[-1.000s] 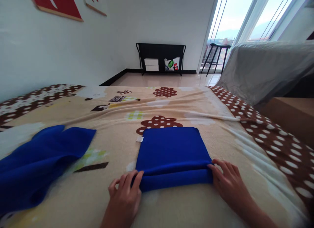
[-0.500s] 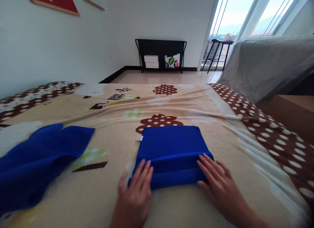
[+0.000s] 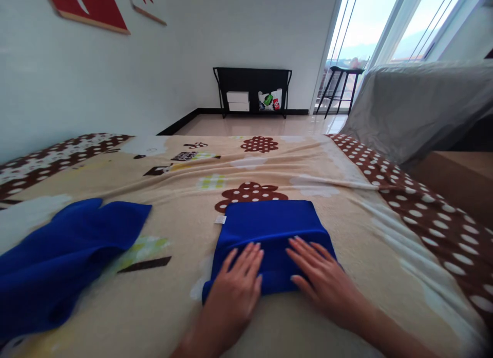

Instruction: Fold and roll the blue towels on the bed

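Note:
A folded blue cloth (image 3: 273,214) with a small white tag (image 3: 220,220) at its left edge lies on the patterned blanket (image 3: 177,276). My left hand (image 3: 236,286) rests flat on the cloth's near left part, fingers stretched forward. On the near right part, my right hand (image 3: 321,276) lies with its fingers extended and slightly spread. A raised crease runs across the cloth just beyond the fingertips. Further left, a second blue cloth (image 3: 77,245) lies loose and rumpled, touched by neither hand.
Brown polka-dot borders (image 3: 423,204) run along the blanket's sides. A cardboard box (image 3: 458,178) and a grey covered piece of furniture (image 3: 416,101) stand at the right. Against the back wall is a black rack (image 3: 252,80), with a black stool (image 3: 342,86) by the window.
Both hands have moved inward from the cloth's side edges, coming closer together on its near part. The fold there looks flatter. The view has tilted slightly upward.

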Action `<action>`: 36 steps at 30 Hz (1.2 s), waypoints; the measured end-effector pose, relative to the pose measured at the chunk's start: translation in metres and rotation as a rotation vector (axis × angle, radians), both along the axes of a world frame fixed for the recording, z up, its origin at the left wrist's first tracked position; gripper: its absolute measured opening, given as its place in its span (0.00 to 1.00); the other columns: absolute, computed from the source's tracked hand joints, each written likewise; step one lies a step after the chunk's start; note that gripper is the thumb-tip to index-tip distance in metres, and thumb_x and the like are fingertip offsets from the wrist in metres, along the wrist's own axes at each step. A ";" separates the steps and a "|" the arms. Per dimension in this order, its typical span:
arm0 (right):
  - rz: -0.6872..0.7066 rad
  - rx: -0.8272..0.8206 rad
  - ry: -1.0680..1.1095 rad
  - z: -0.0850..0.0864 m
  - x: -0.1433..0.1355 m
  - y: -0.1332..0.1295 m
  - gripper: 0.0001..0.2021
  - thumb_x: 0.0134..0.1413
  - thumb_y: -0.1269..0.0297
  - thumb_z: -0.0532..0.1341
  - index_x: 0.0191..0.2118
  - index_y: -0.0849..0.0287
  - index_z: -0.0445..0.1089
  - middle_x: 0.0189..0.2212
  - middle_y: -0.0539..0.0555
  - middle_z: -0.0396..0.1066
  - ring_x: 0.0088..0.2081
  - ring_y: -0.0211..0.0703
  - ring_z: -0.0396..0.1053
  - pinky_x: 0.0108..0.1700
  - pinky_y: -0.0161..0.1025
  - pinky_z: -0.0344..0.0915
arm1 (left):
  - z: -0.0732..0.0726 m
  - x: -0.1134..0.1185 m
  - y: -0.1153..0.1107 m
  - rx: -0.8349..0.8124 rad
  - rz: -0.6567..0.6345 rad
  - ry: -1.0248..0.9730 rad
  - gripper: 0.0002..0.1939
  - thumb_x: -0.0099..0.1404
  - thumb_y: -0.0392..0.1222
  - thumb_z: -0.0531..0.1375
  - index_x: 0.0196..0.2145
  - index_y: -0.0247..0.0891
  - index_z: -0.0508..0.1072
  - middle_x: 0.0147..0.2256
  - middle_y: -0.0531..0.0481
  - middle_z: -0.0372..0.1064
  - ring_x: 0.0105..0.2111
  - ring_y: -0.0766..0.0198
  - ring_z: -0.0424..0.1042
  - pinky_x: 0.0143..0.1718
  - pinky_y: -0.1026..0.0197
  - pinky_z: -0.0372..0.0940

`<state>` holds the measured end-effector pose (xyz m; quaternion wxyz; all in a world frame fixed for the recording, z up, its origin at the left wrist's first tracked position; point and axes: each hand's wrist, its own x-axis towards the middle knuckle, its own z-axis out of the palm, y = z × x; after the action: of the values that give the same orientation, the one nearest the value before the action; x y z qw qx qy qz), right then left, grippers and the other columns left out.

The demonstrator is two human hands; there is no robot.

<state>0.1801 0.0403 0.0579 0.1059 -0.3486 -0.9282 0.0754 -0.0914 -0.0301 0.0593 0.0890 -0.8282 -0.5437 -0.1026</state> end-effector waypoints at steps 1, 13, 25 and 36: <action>0.071 -0.067 -0.013 0.004 -0.011 0.002 0.28 0.69 0.49 0.47 0.69 0.48 0.46 0.68 0.51 0.45 0.68 0.45 0.46 0.66 0.52 0.51 | 0.003 0.007 0.008 -0.066 -0.068 -0.010 0.26 0.72 0.45 0.48 0.66 0.40 0.54 0.65 0.47 0.55 0.64 0.60 0.57 0.61 0.51 0.56; 0.018 -0.132 0.065 0.007 -0.004 0.039 0.27 0.68 0.48 0.47 0.68 0.48 0.50 0.68 0.52 0.47 0.69 0.45 0.43 0.67 0.53 0.48 | -0.001 -0.021 0.024 -0.020 0.067 -0.036 0.27 0.72 0.44 0.48 0.67 0.42 0.52 0.66 0.44 0.52 0.65 0.55 0.54 0.64 0.44 0.50; -0.314 -0.032 0.236 -0.029 0.053 0.132 0.23 0.66 0.47 0.49 0.57 0.52 0.67 0.58 0.57 0.67 0.60 0.52 0.62 0.60 0.56 0.55 | -0.002 -0.117 0.078 0.006 0.301 -0.514 0.19 0.71 0.50 0.49 0.47 0.39 0.73 0.47 0.45 0.74 0.50 0.57 0.70 0.56 0.50 0.61; -0.446 -0.035 0.307 -0.034 0.004 0.199 0.12 0.60 0.56 0.53 0.35 0.56 0.70 0.23 0.49 0.69 0.26 0.41 0.68 0.31 0.37 0.59 | -0.013 -0.104 0.178 -0.027 0.272 -0.562 0.06 0.63 0.42 0.58 0.32 0.39 0.73 0.33 0.50 0.72 0.35 0.61 0.72 0.41 0.59 0.67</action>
<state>0.1845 0.2394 0.0237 0.2533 -0.5307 -0.8001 0.1183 -0.1954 0.1482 0.0462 -0.0629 -0.6881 -0.6543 -0.3075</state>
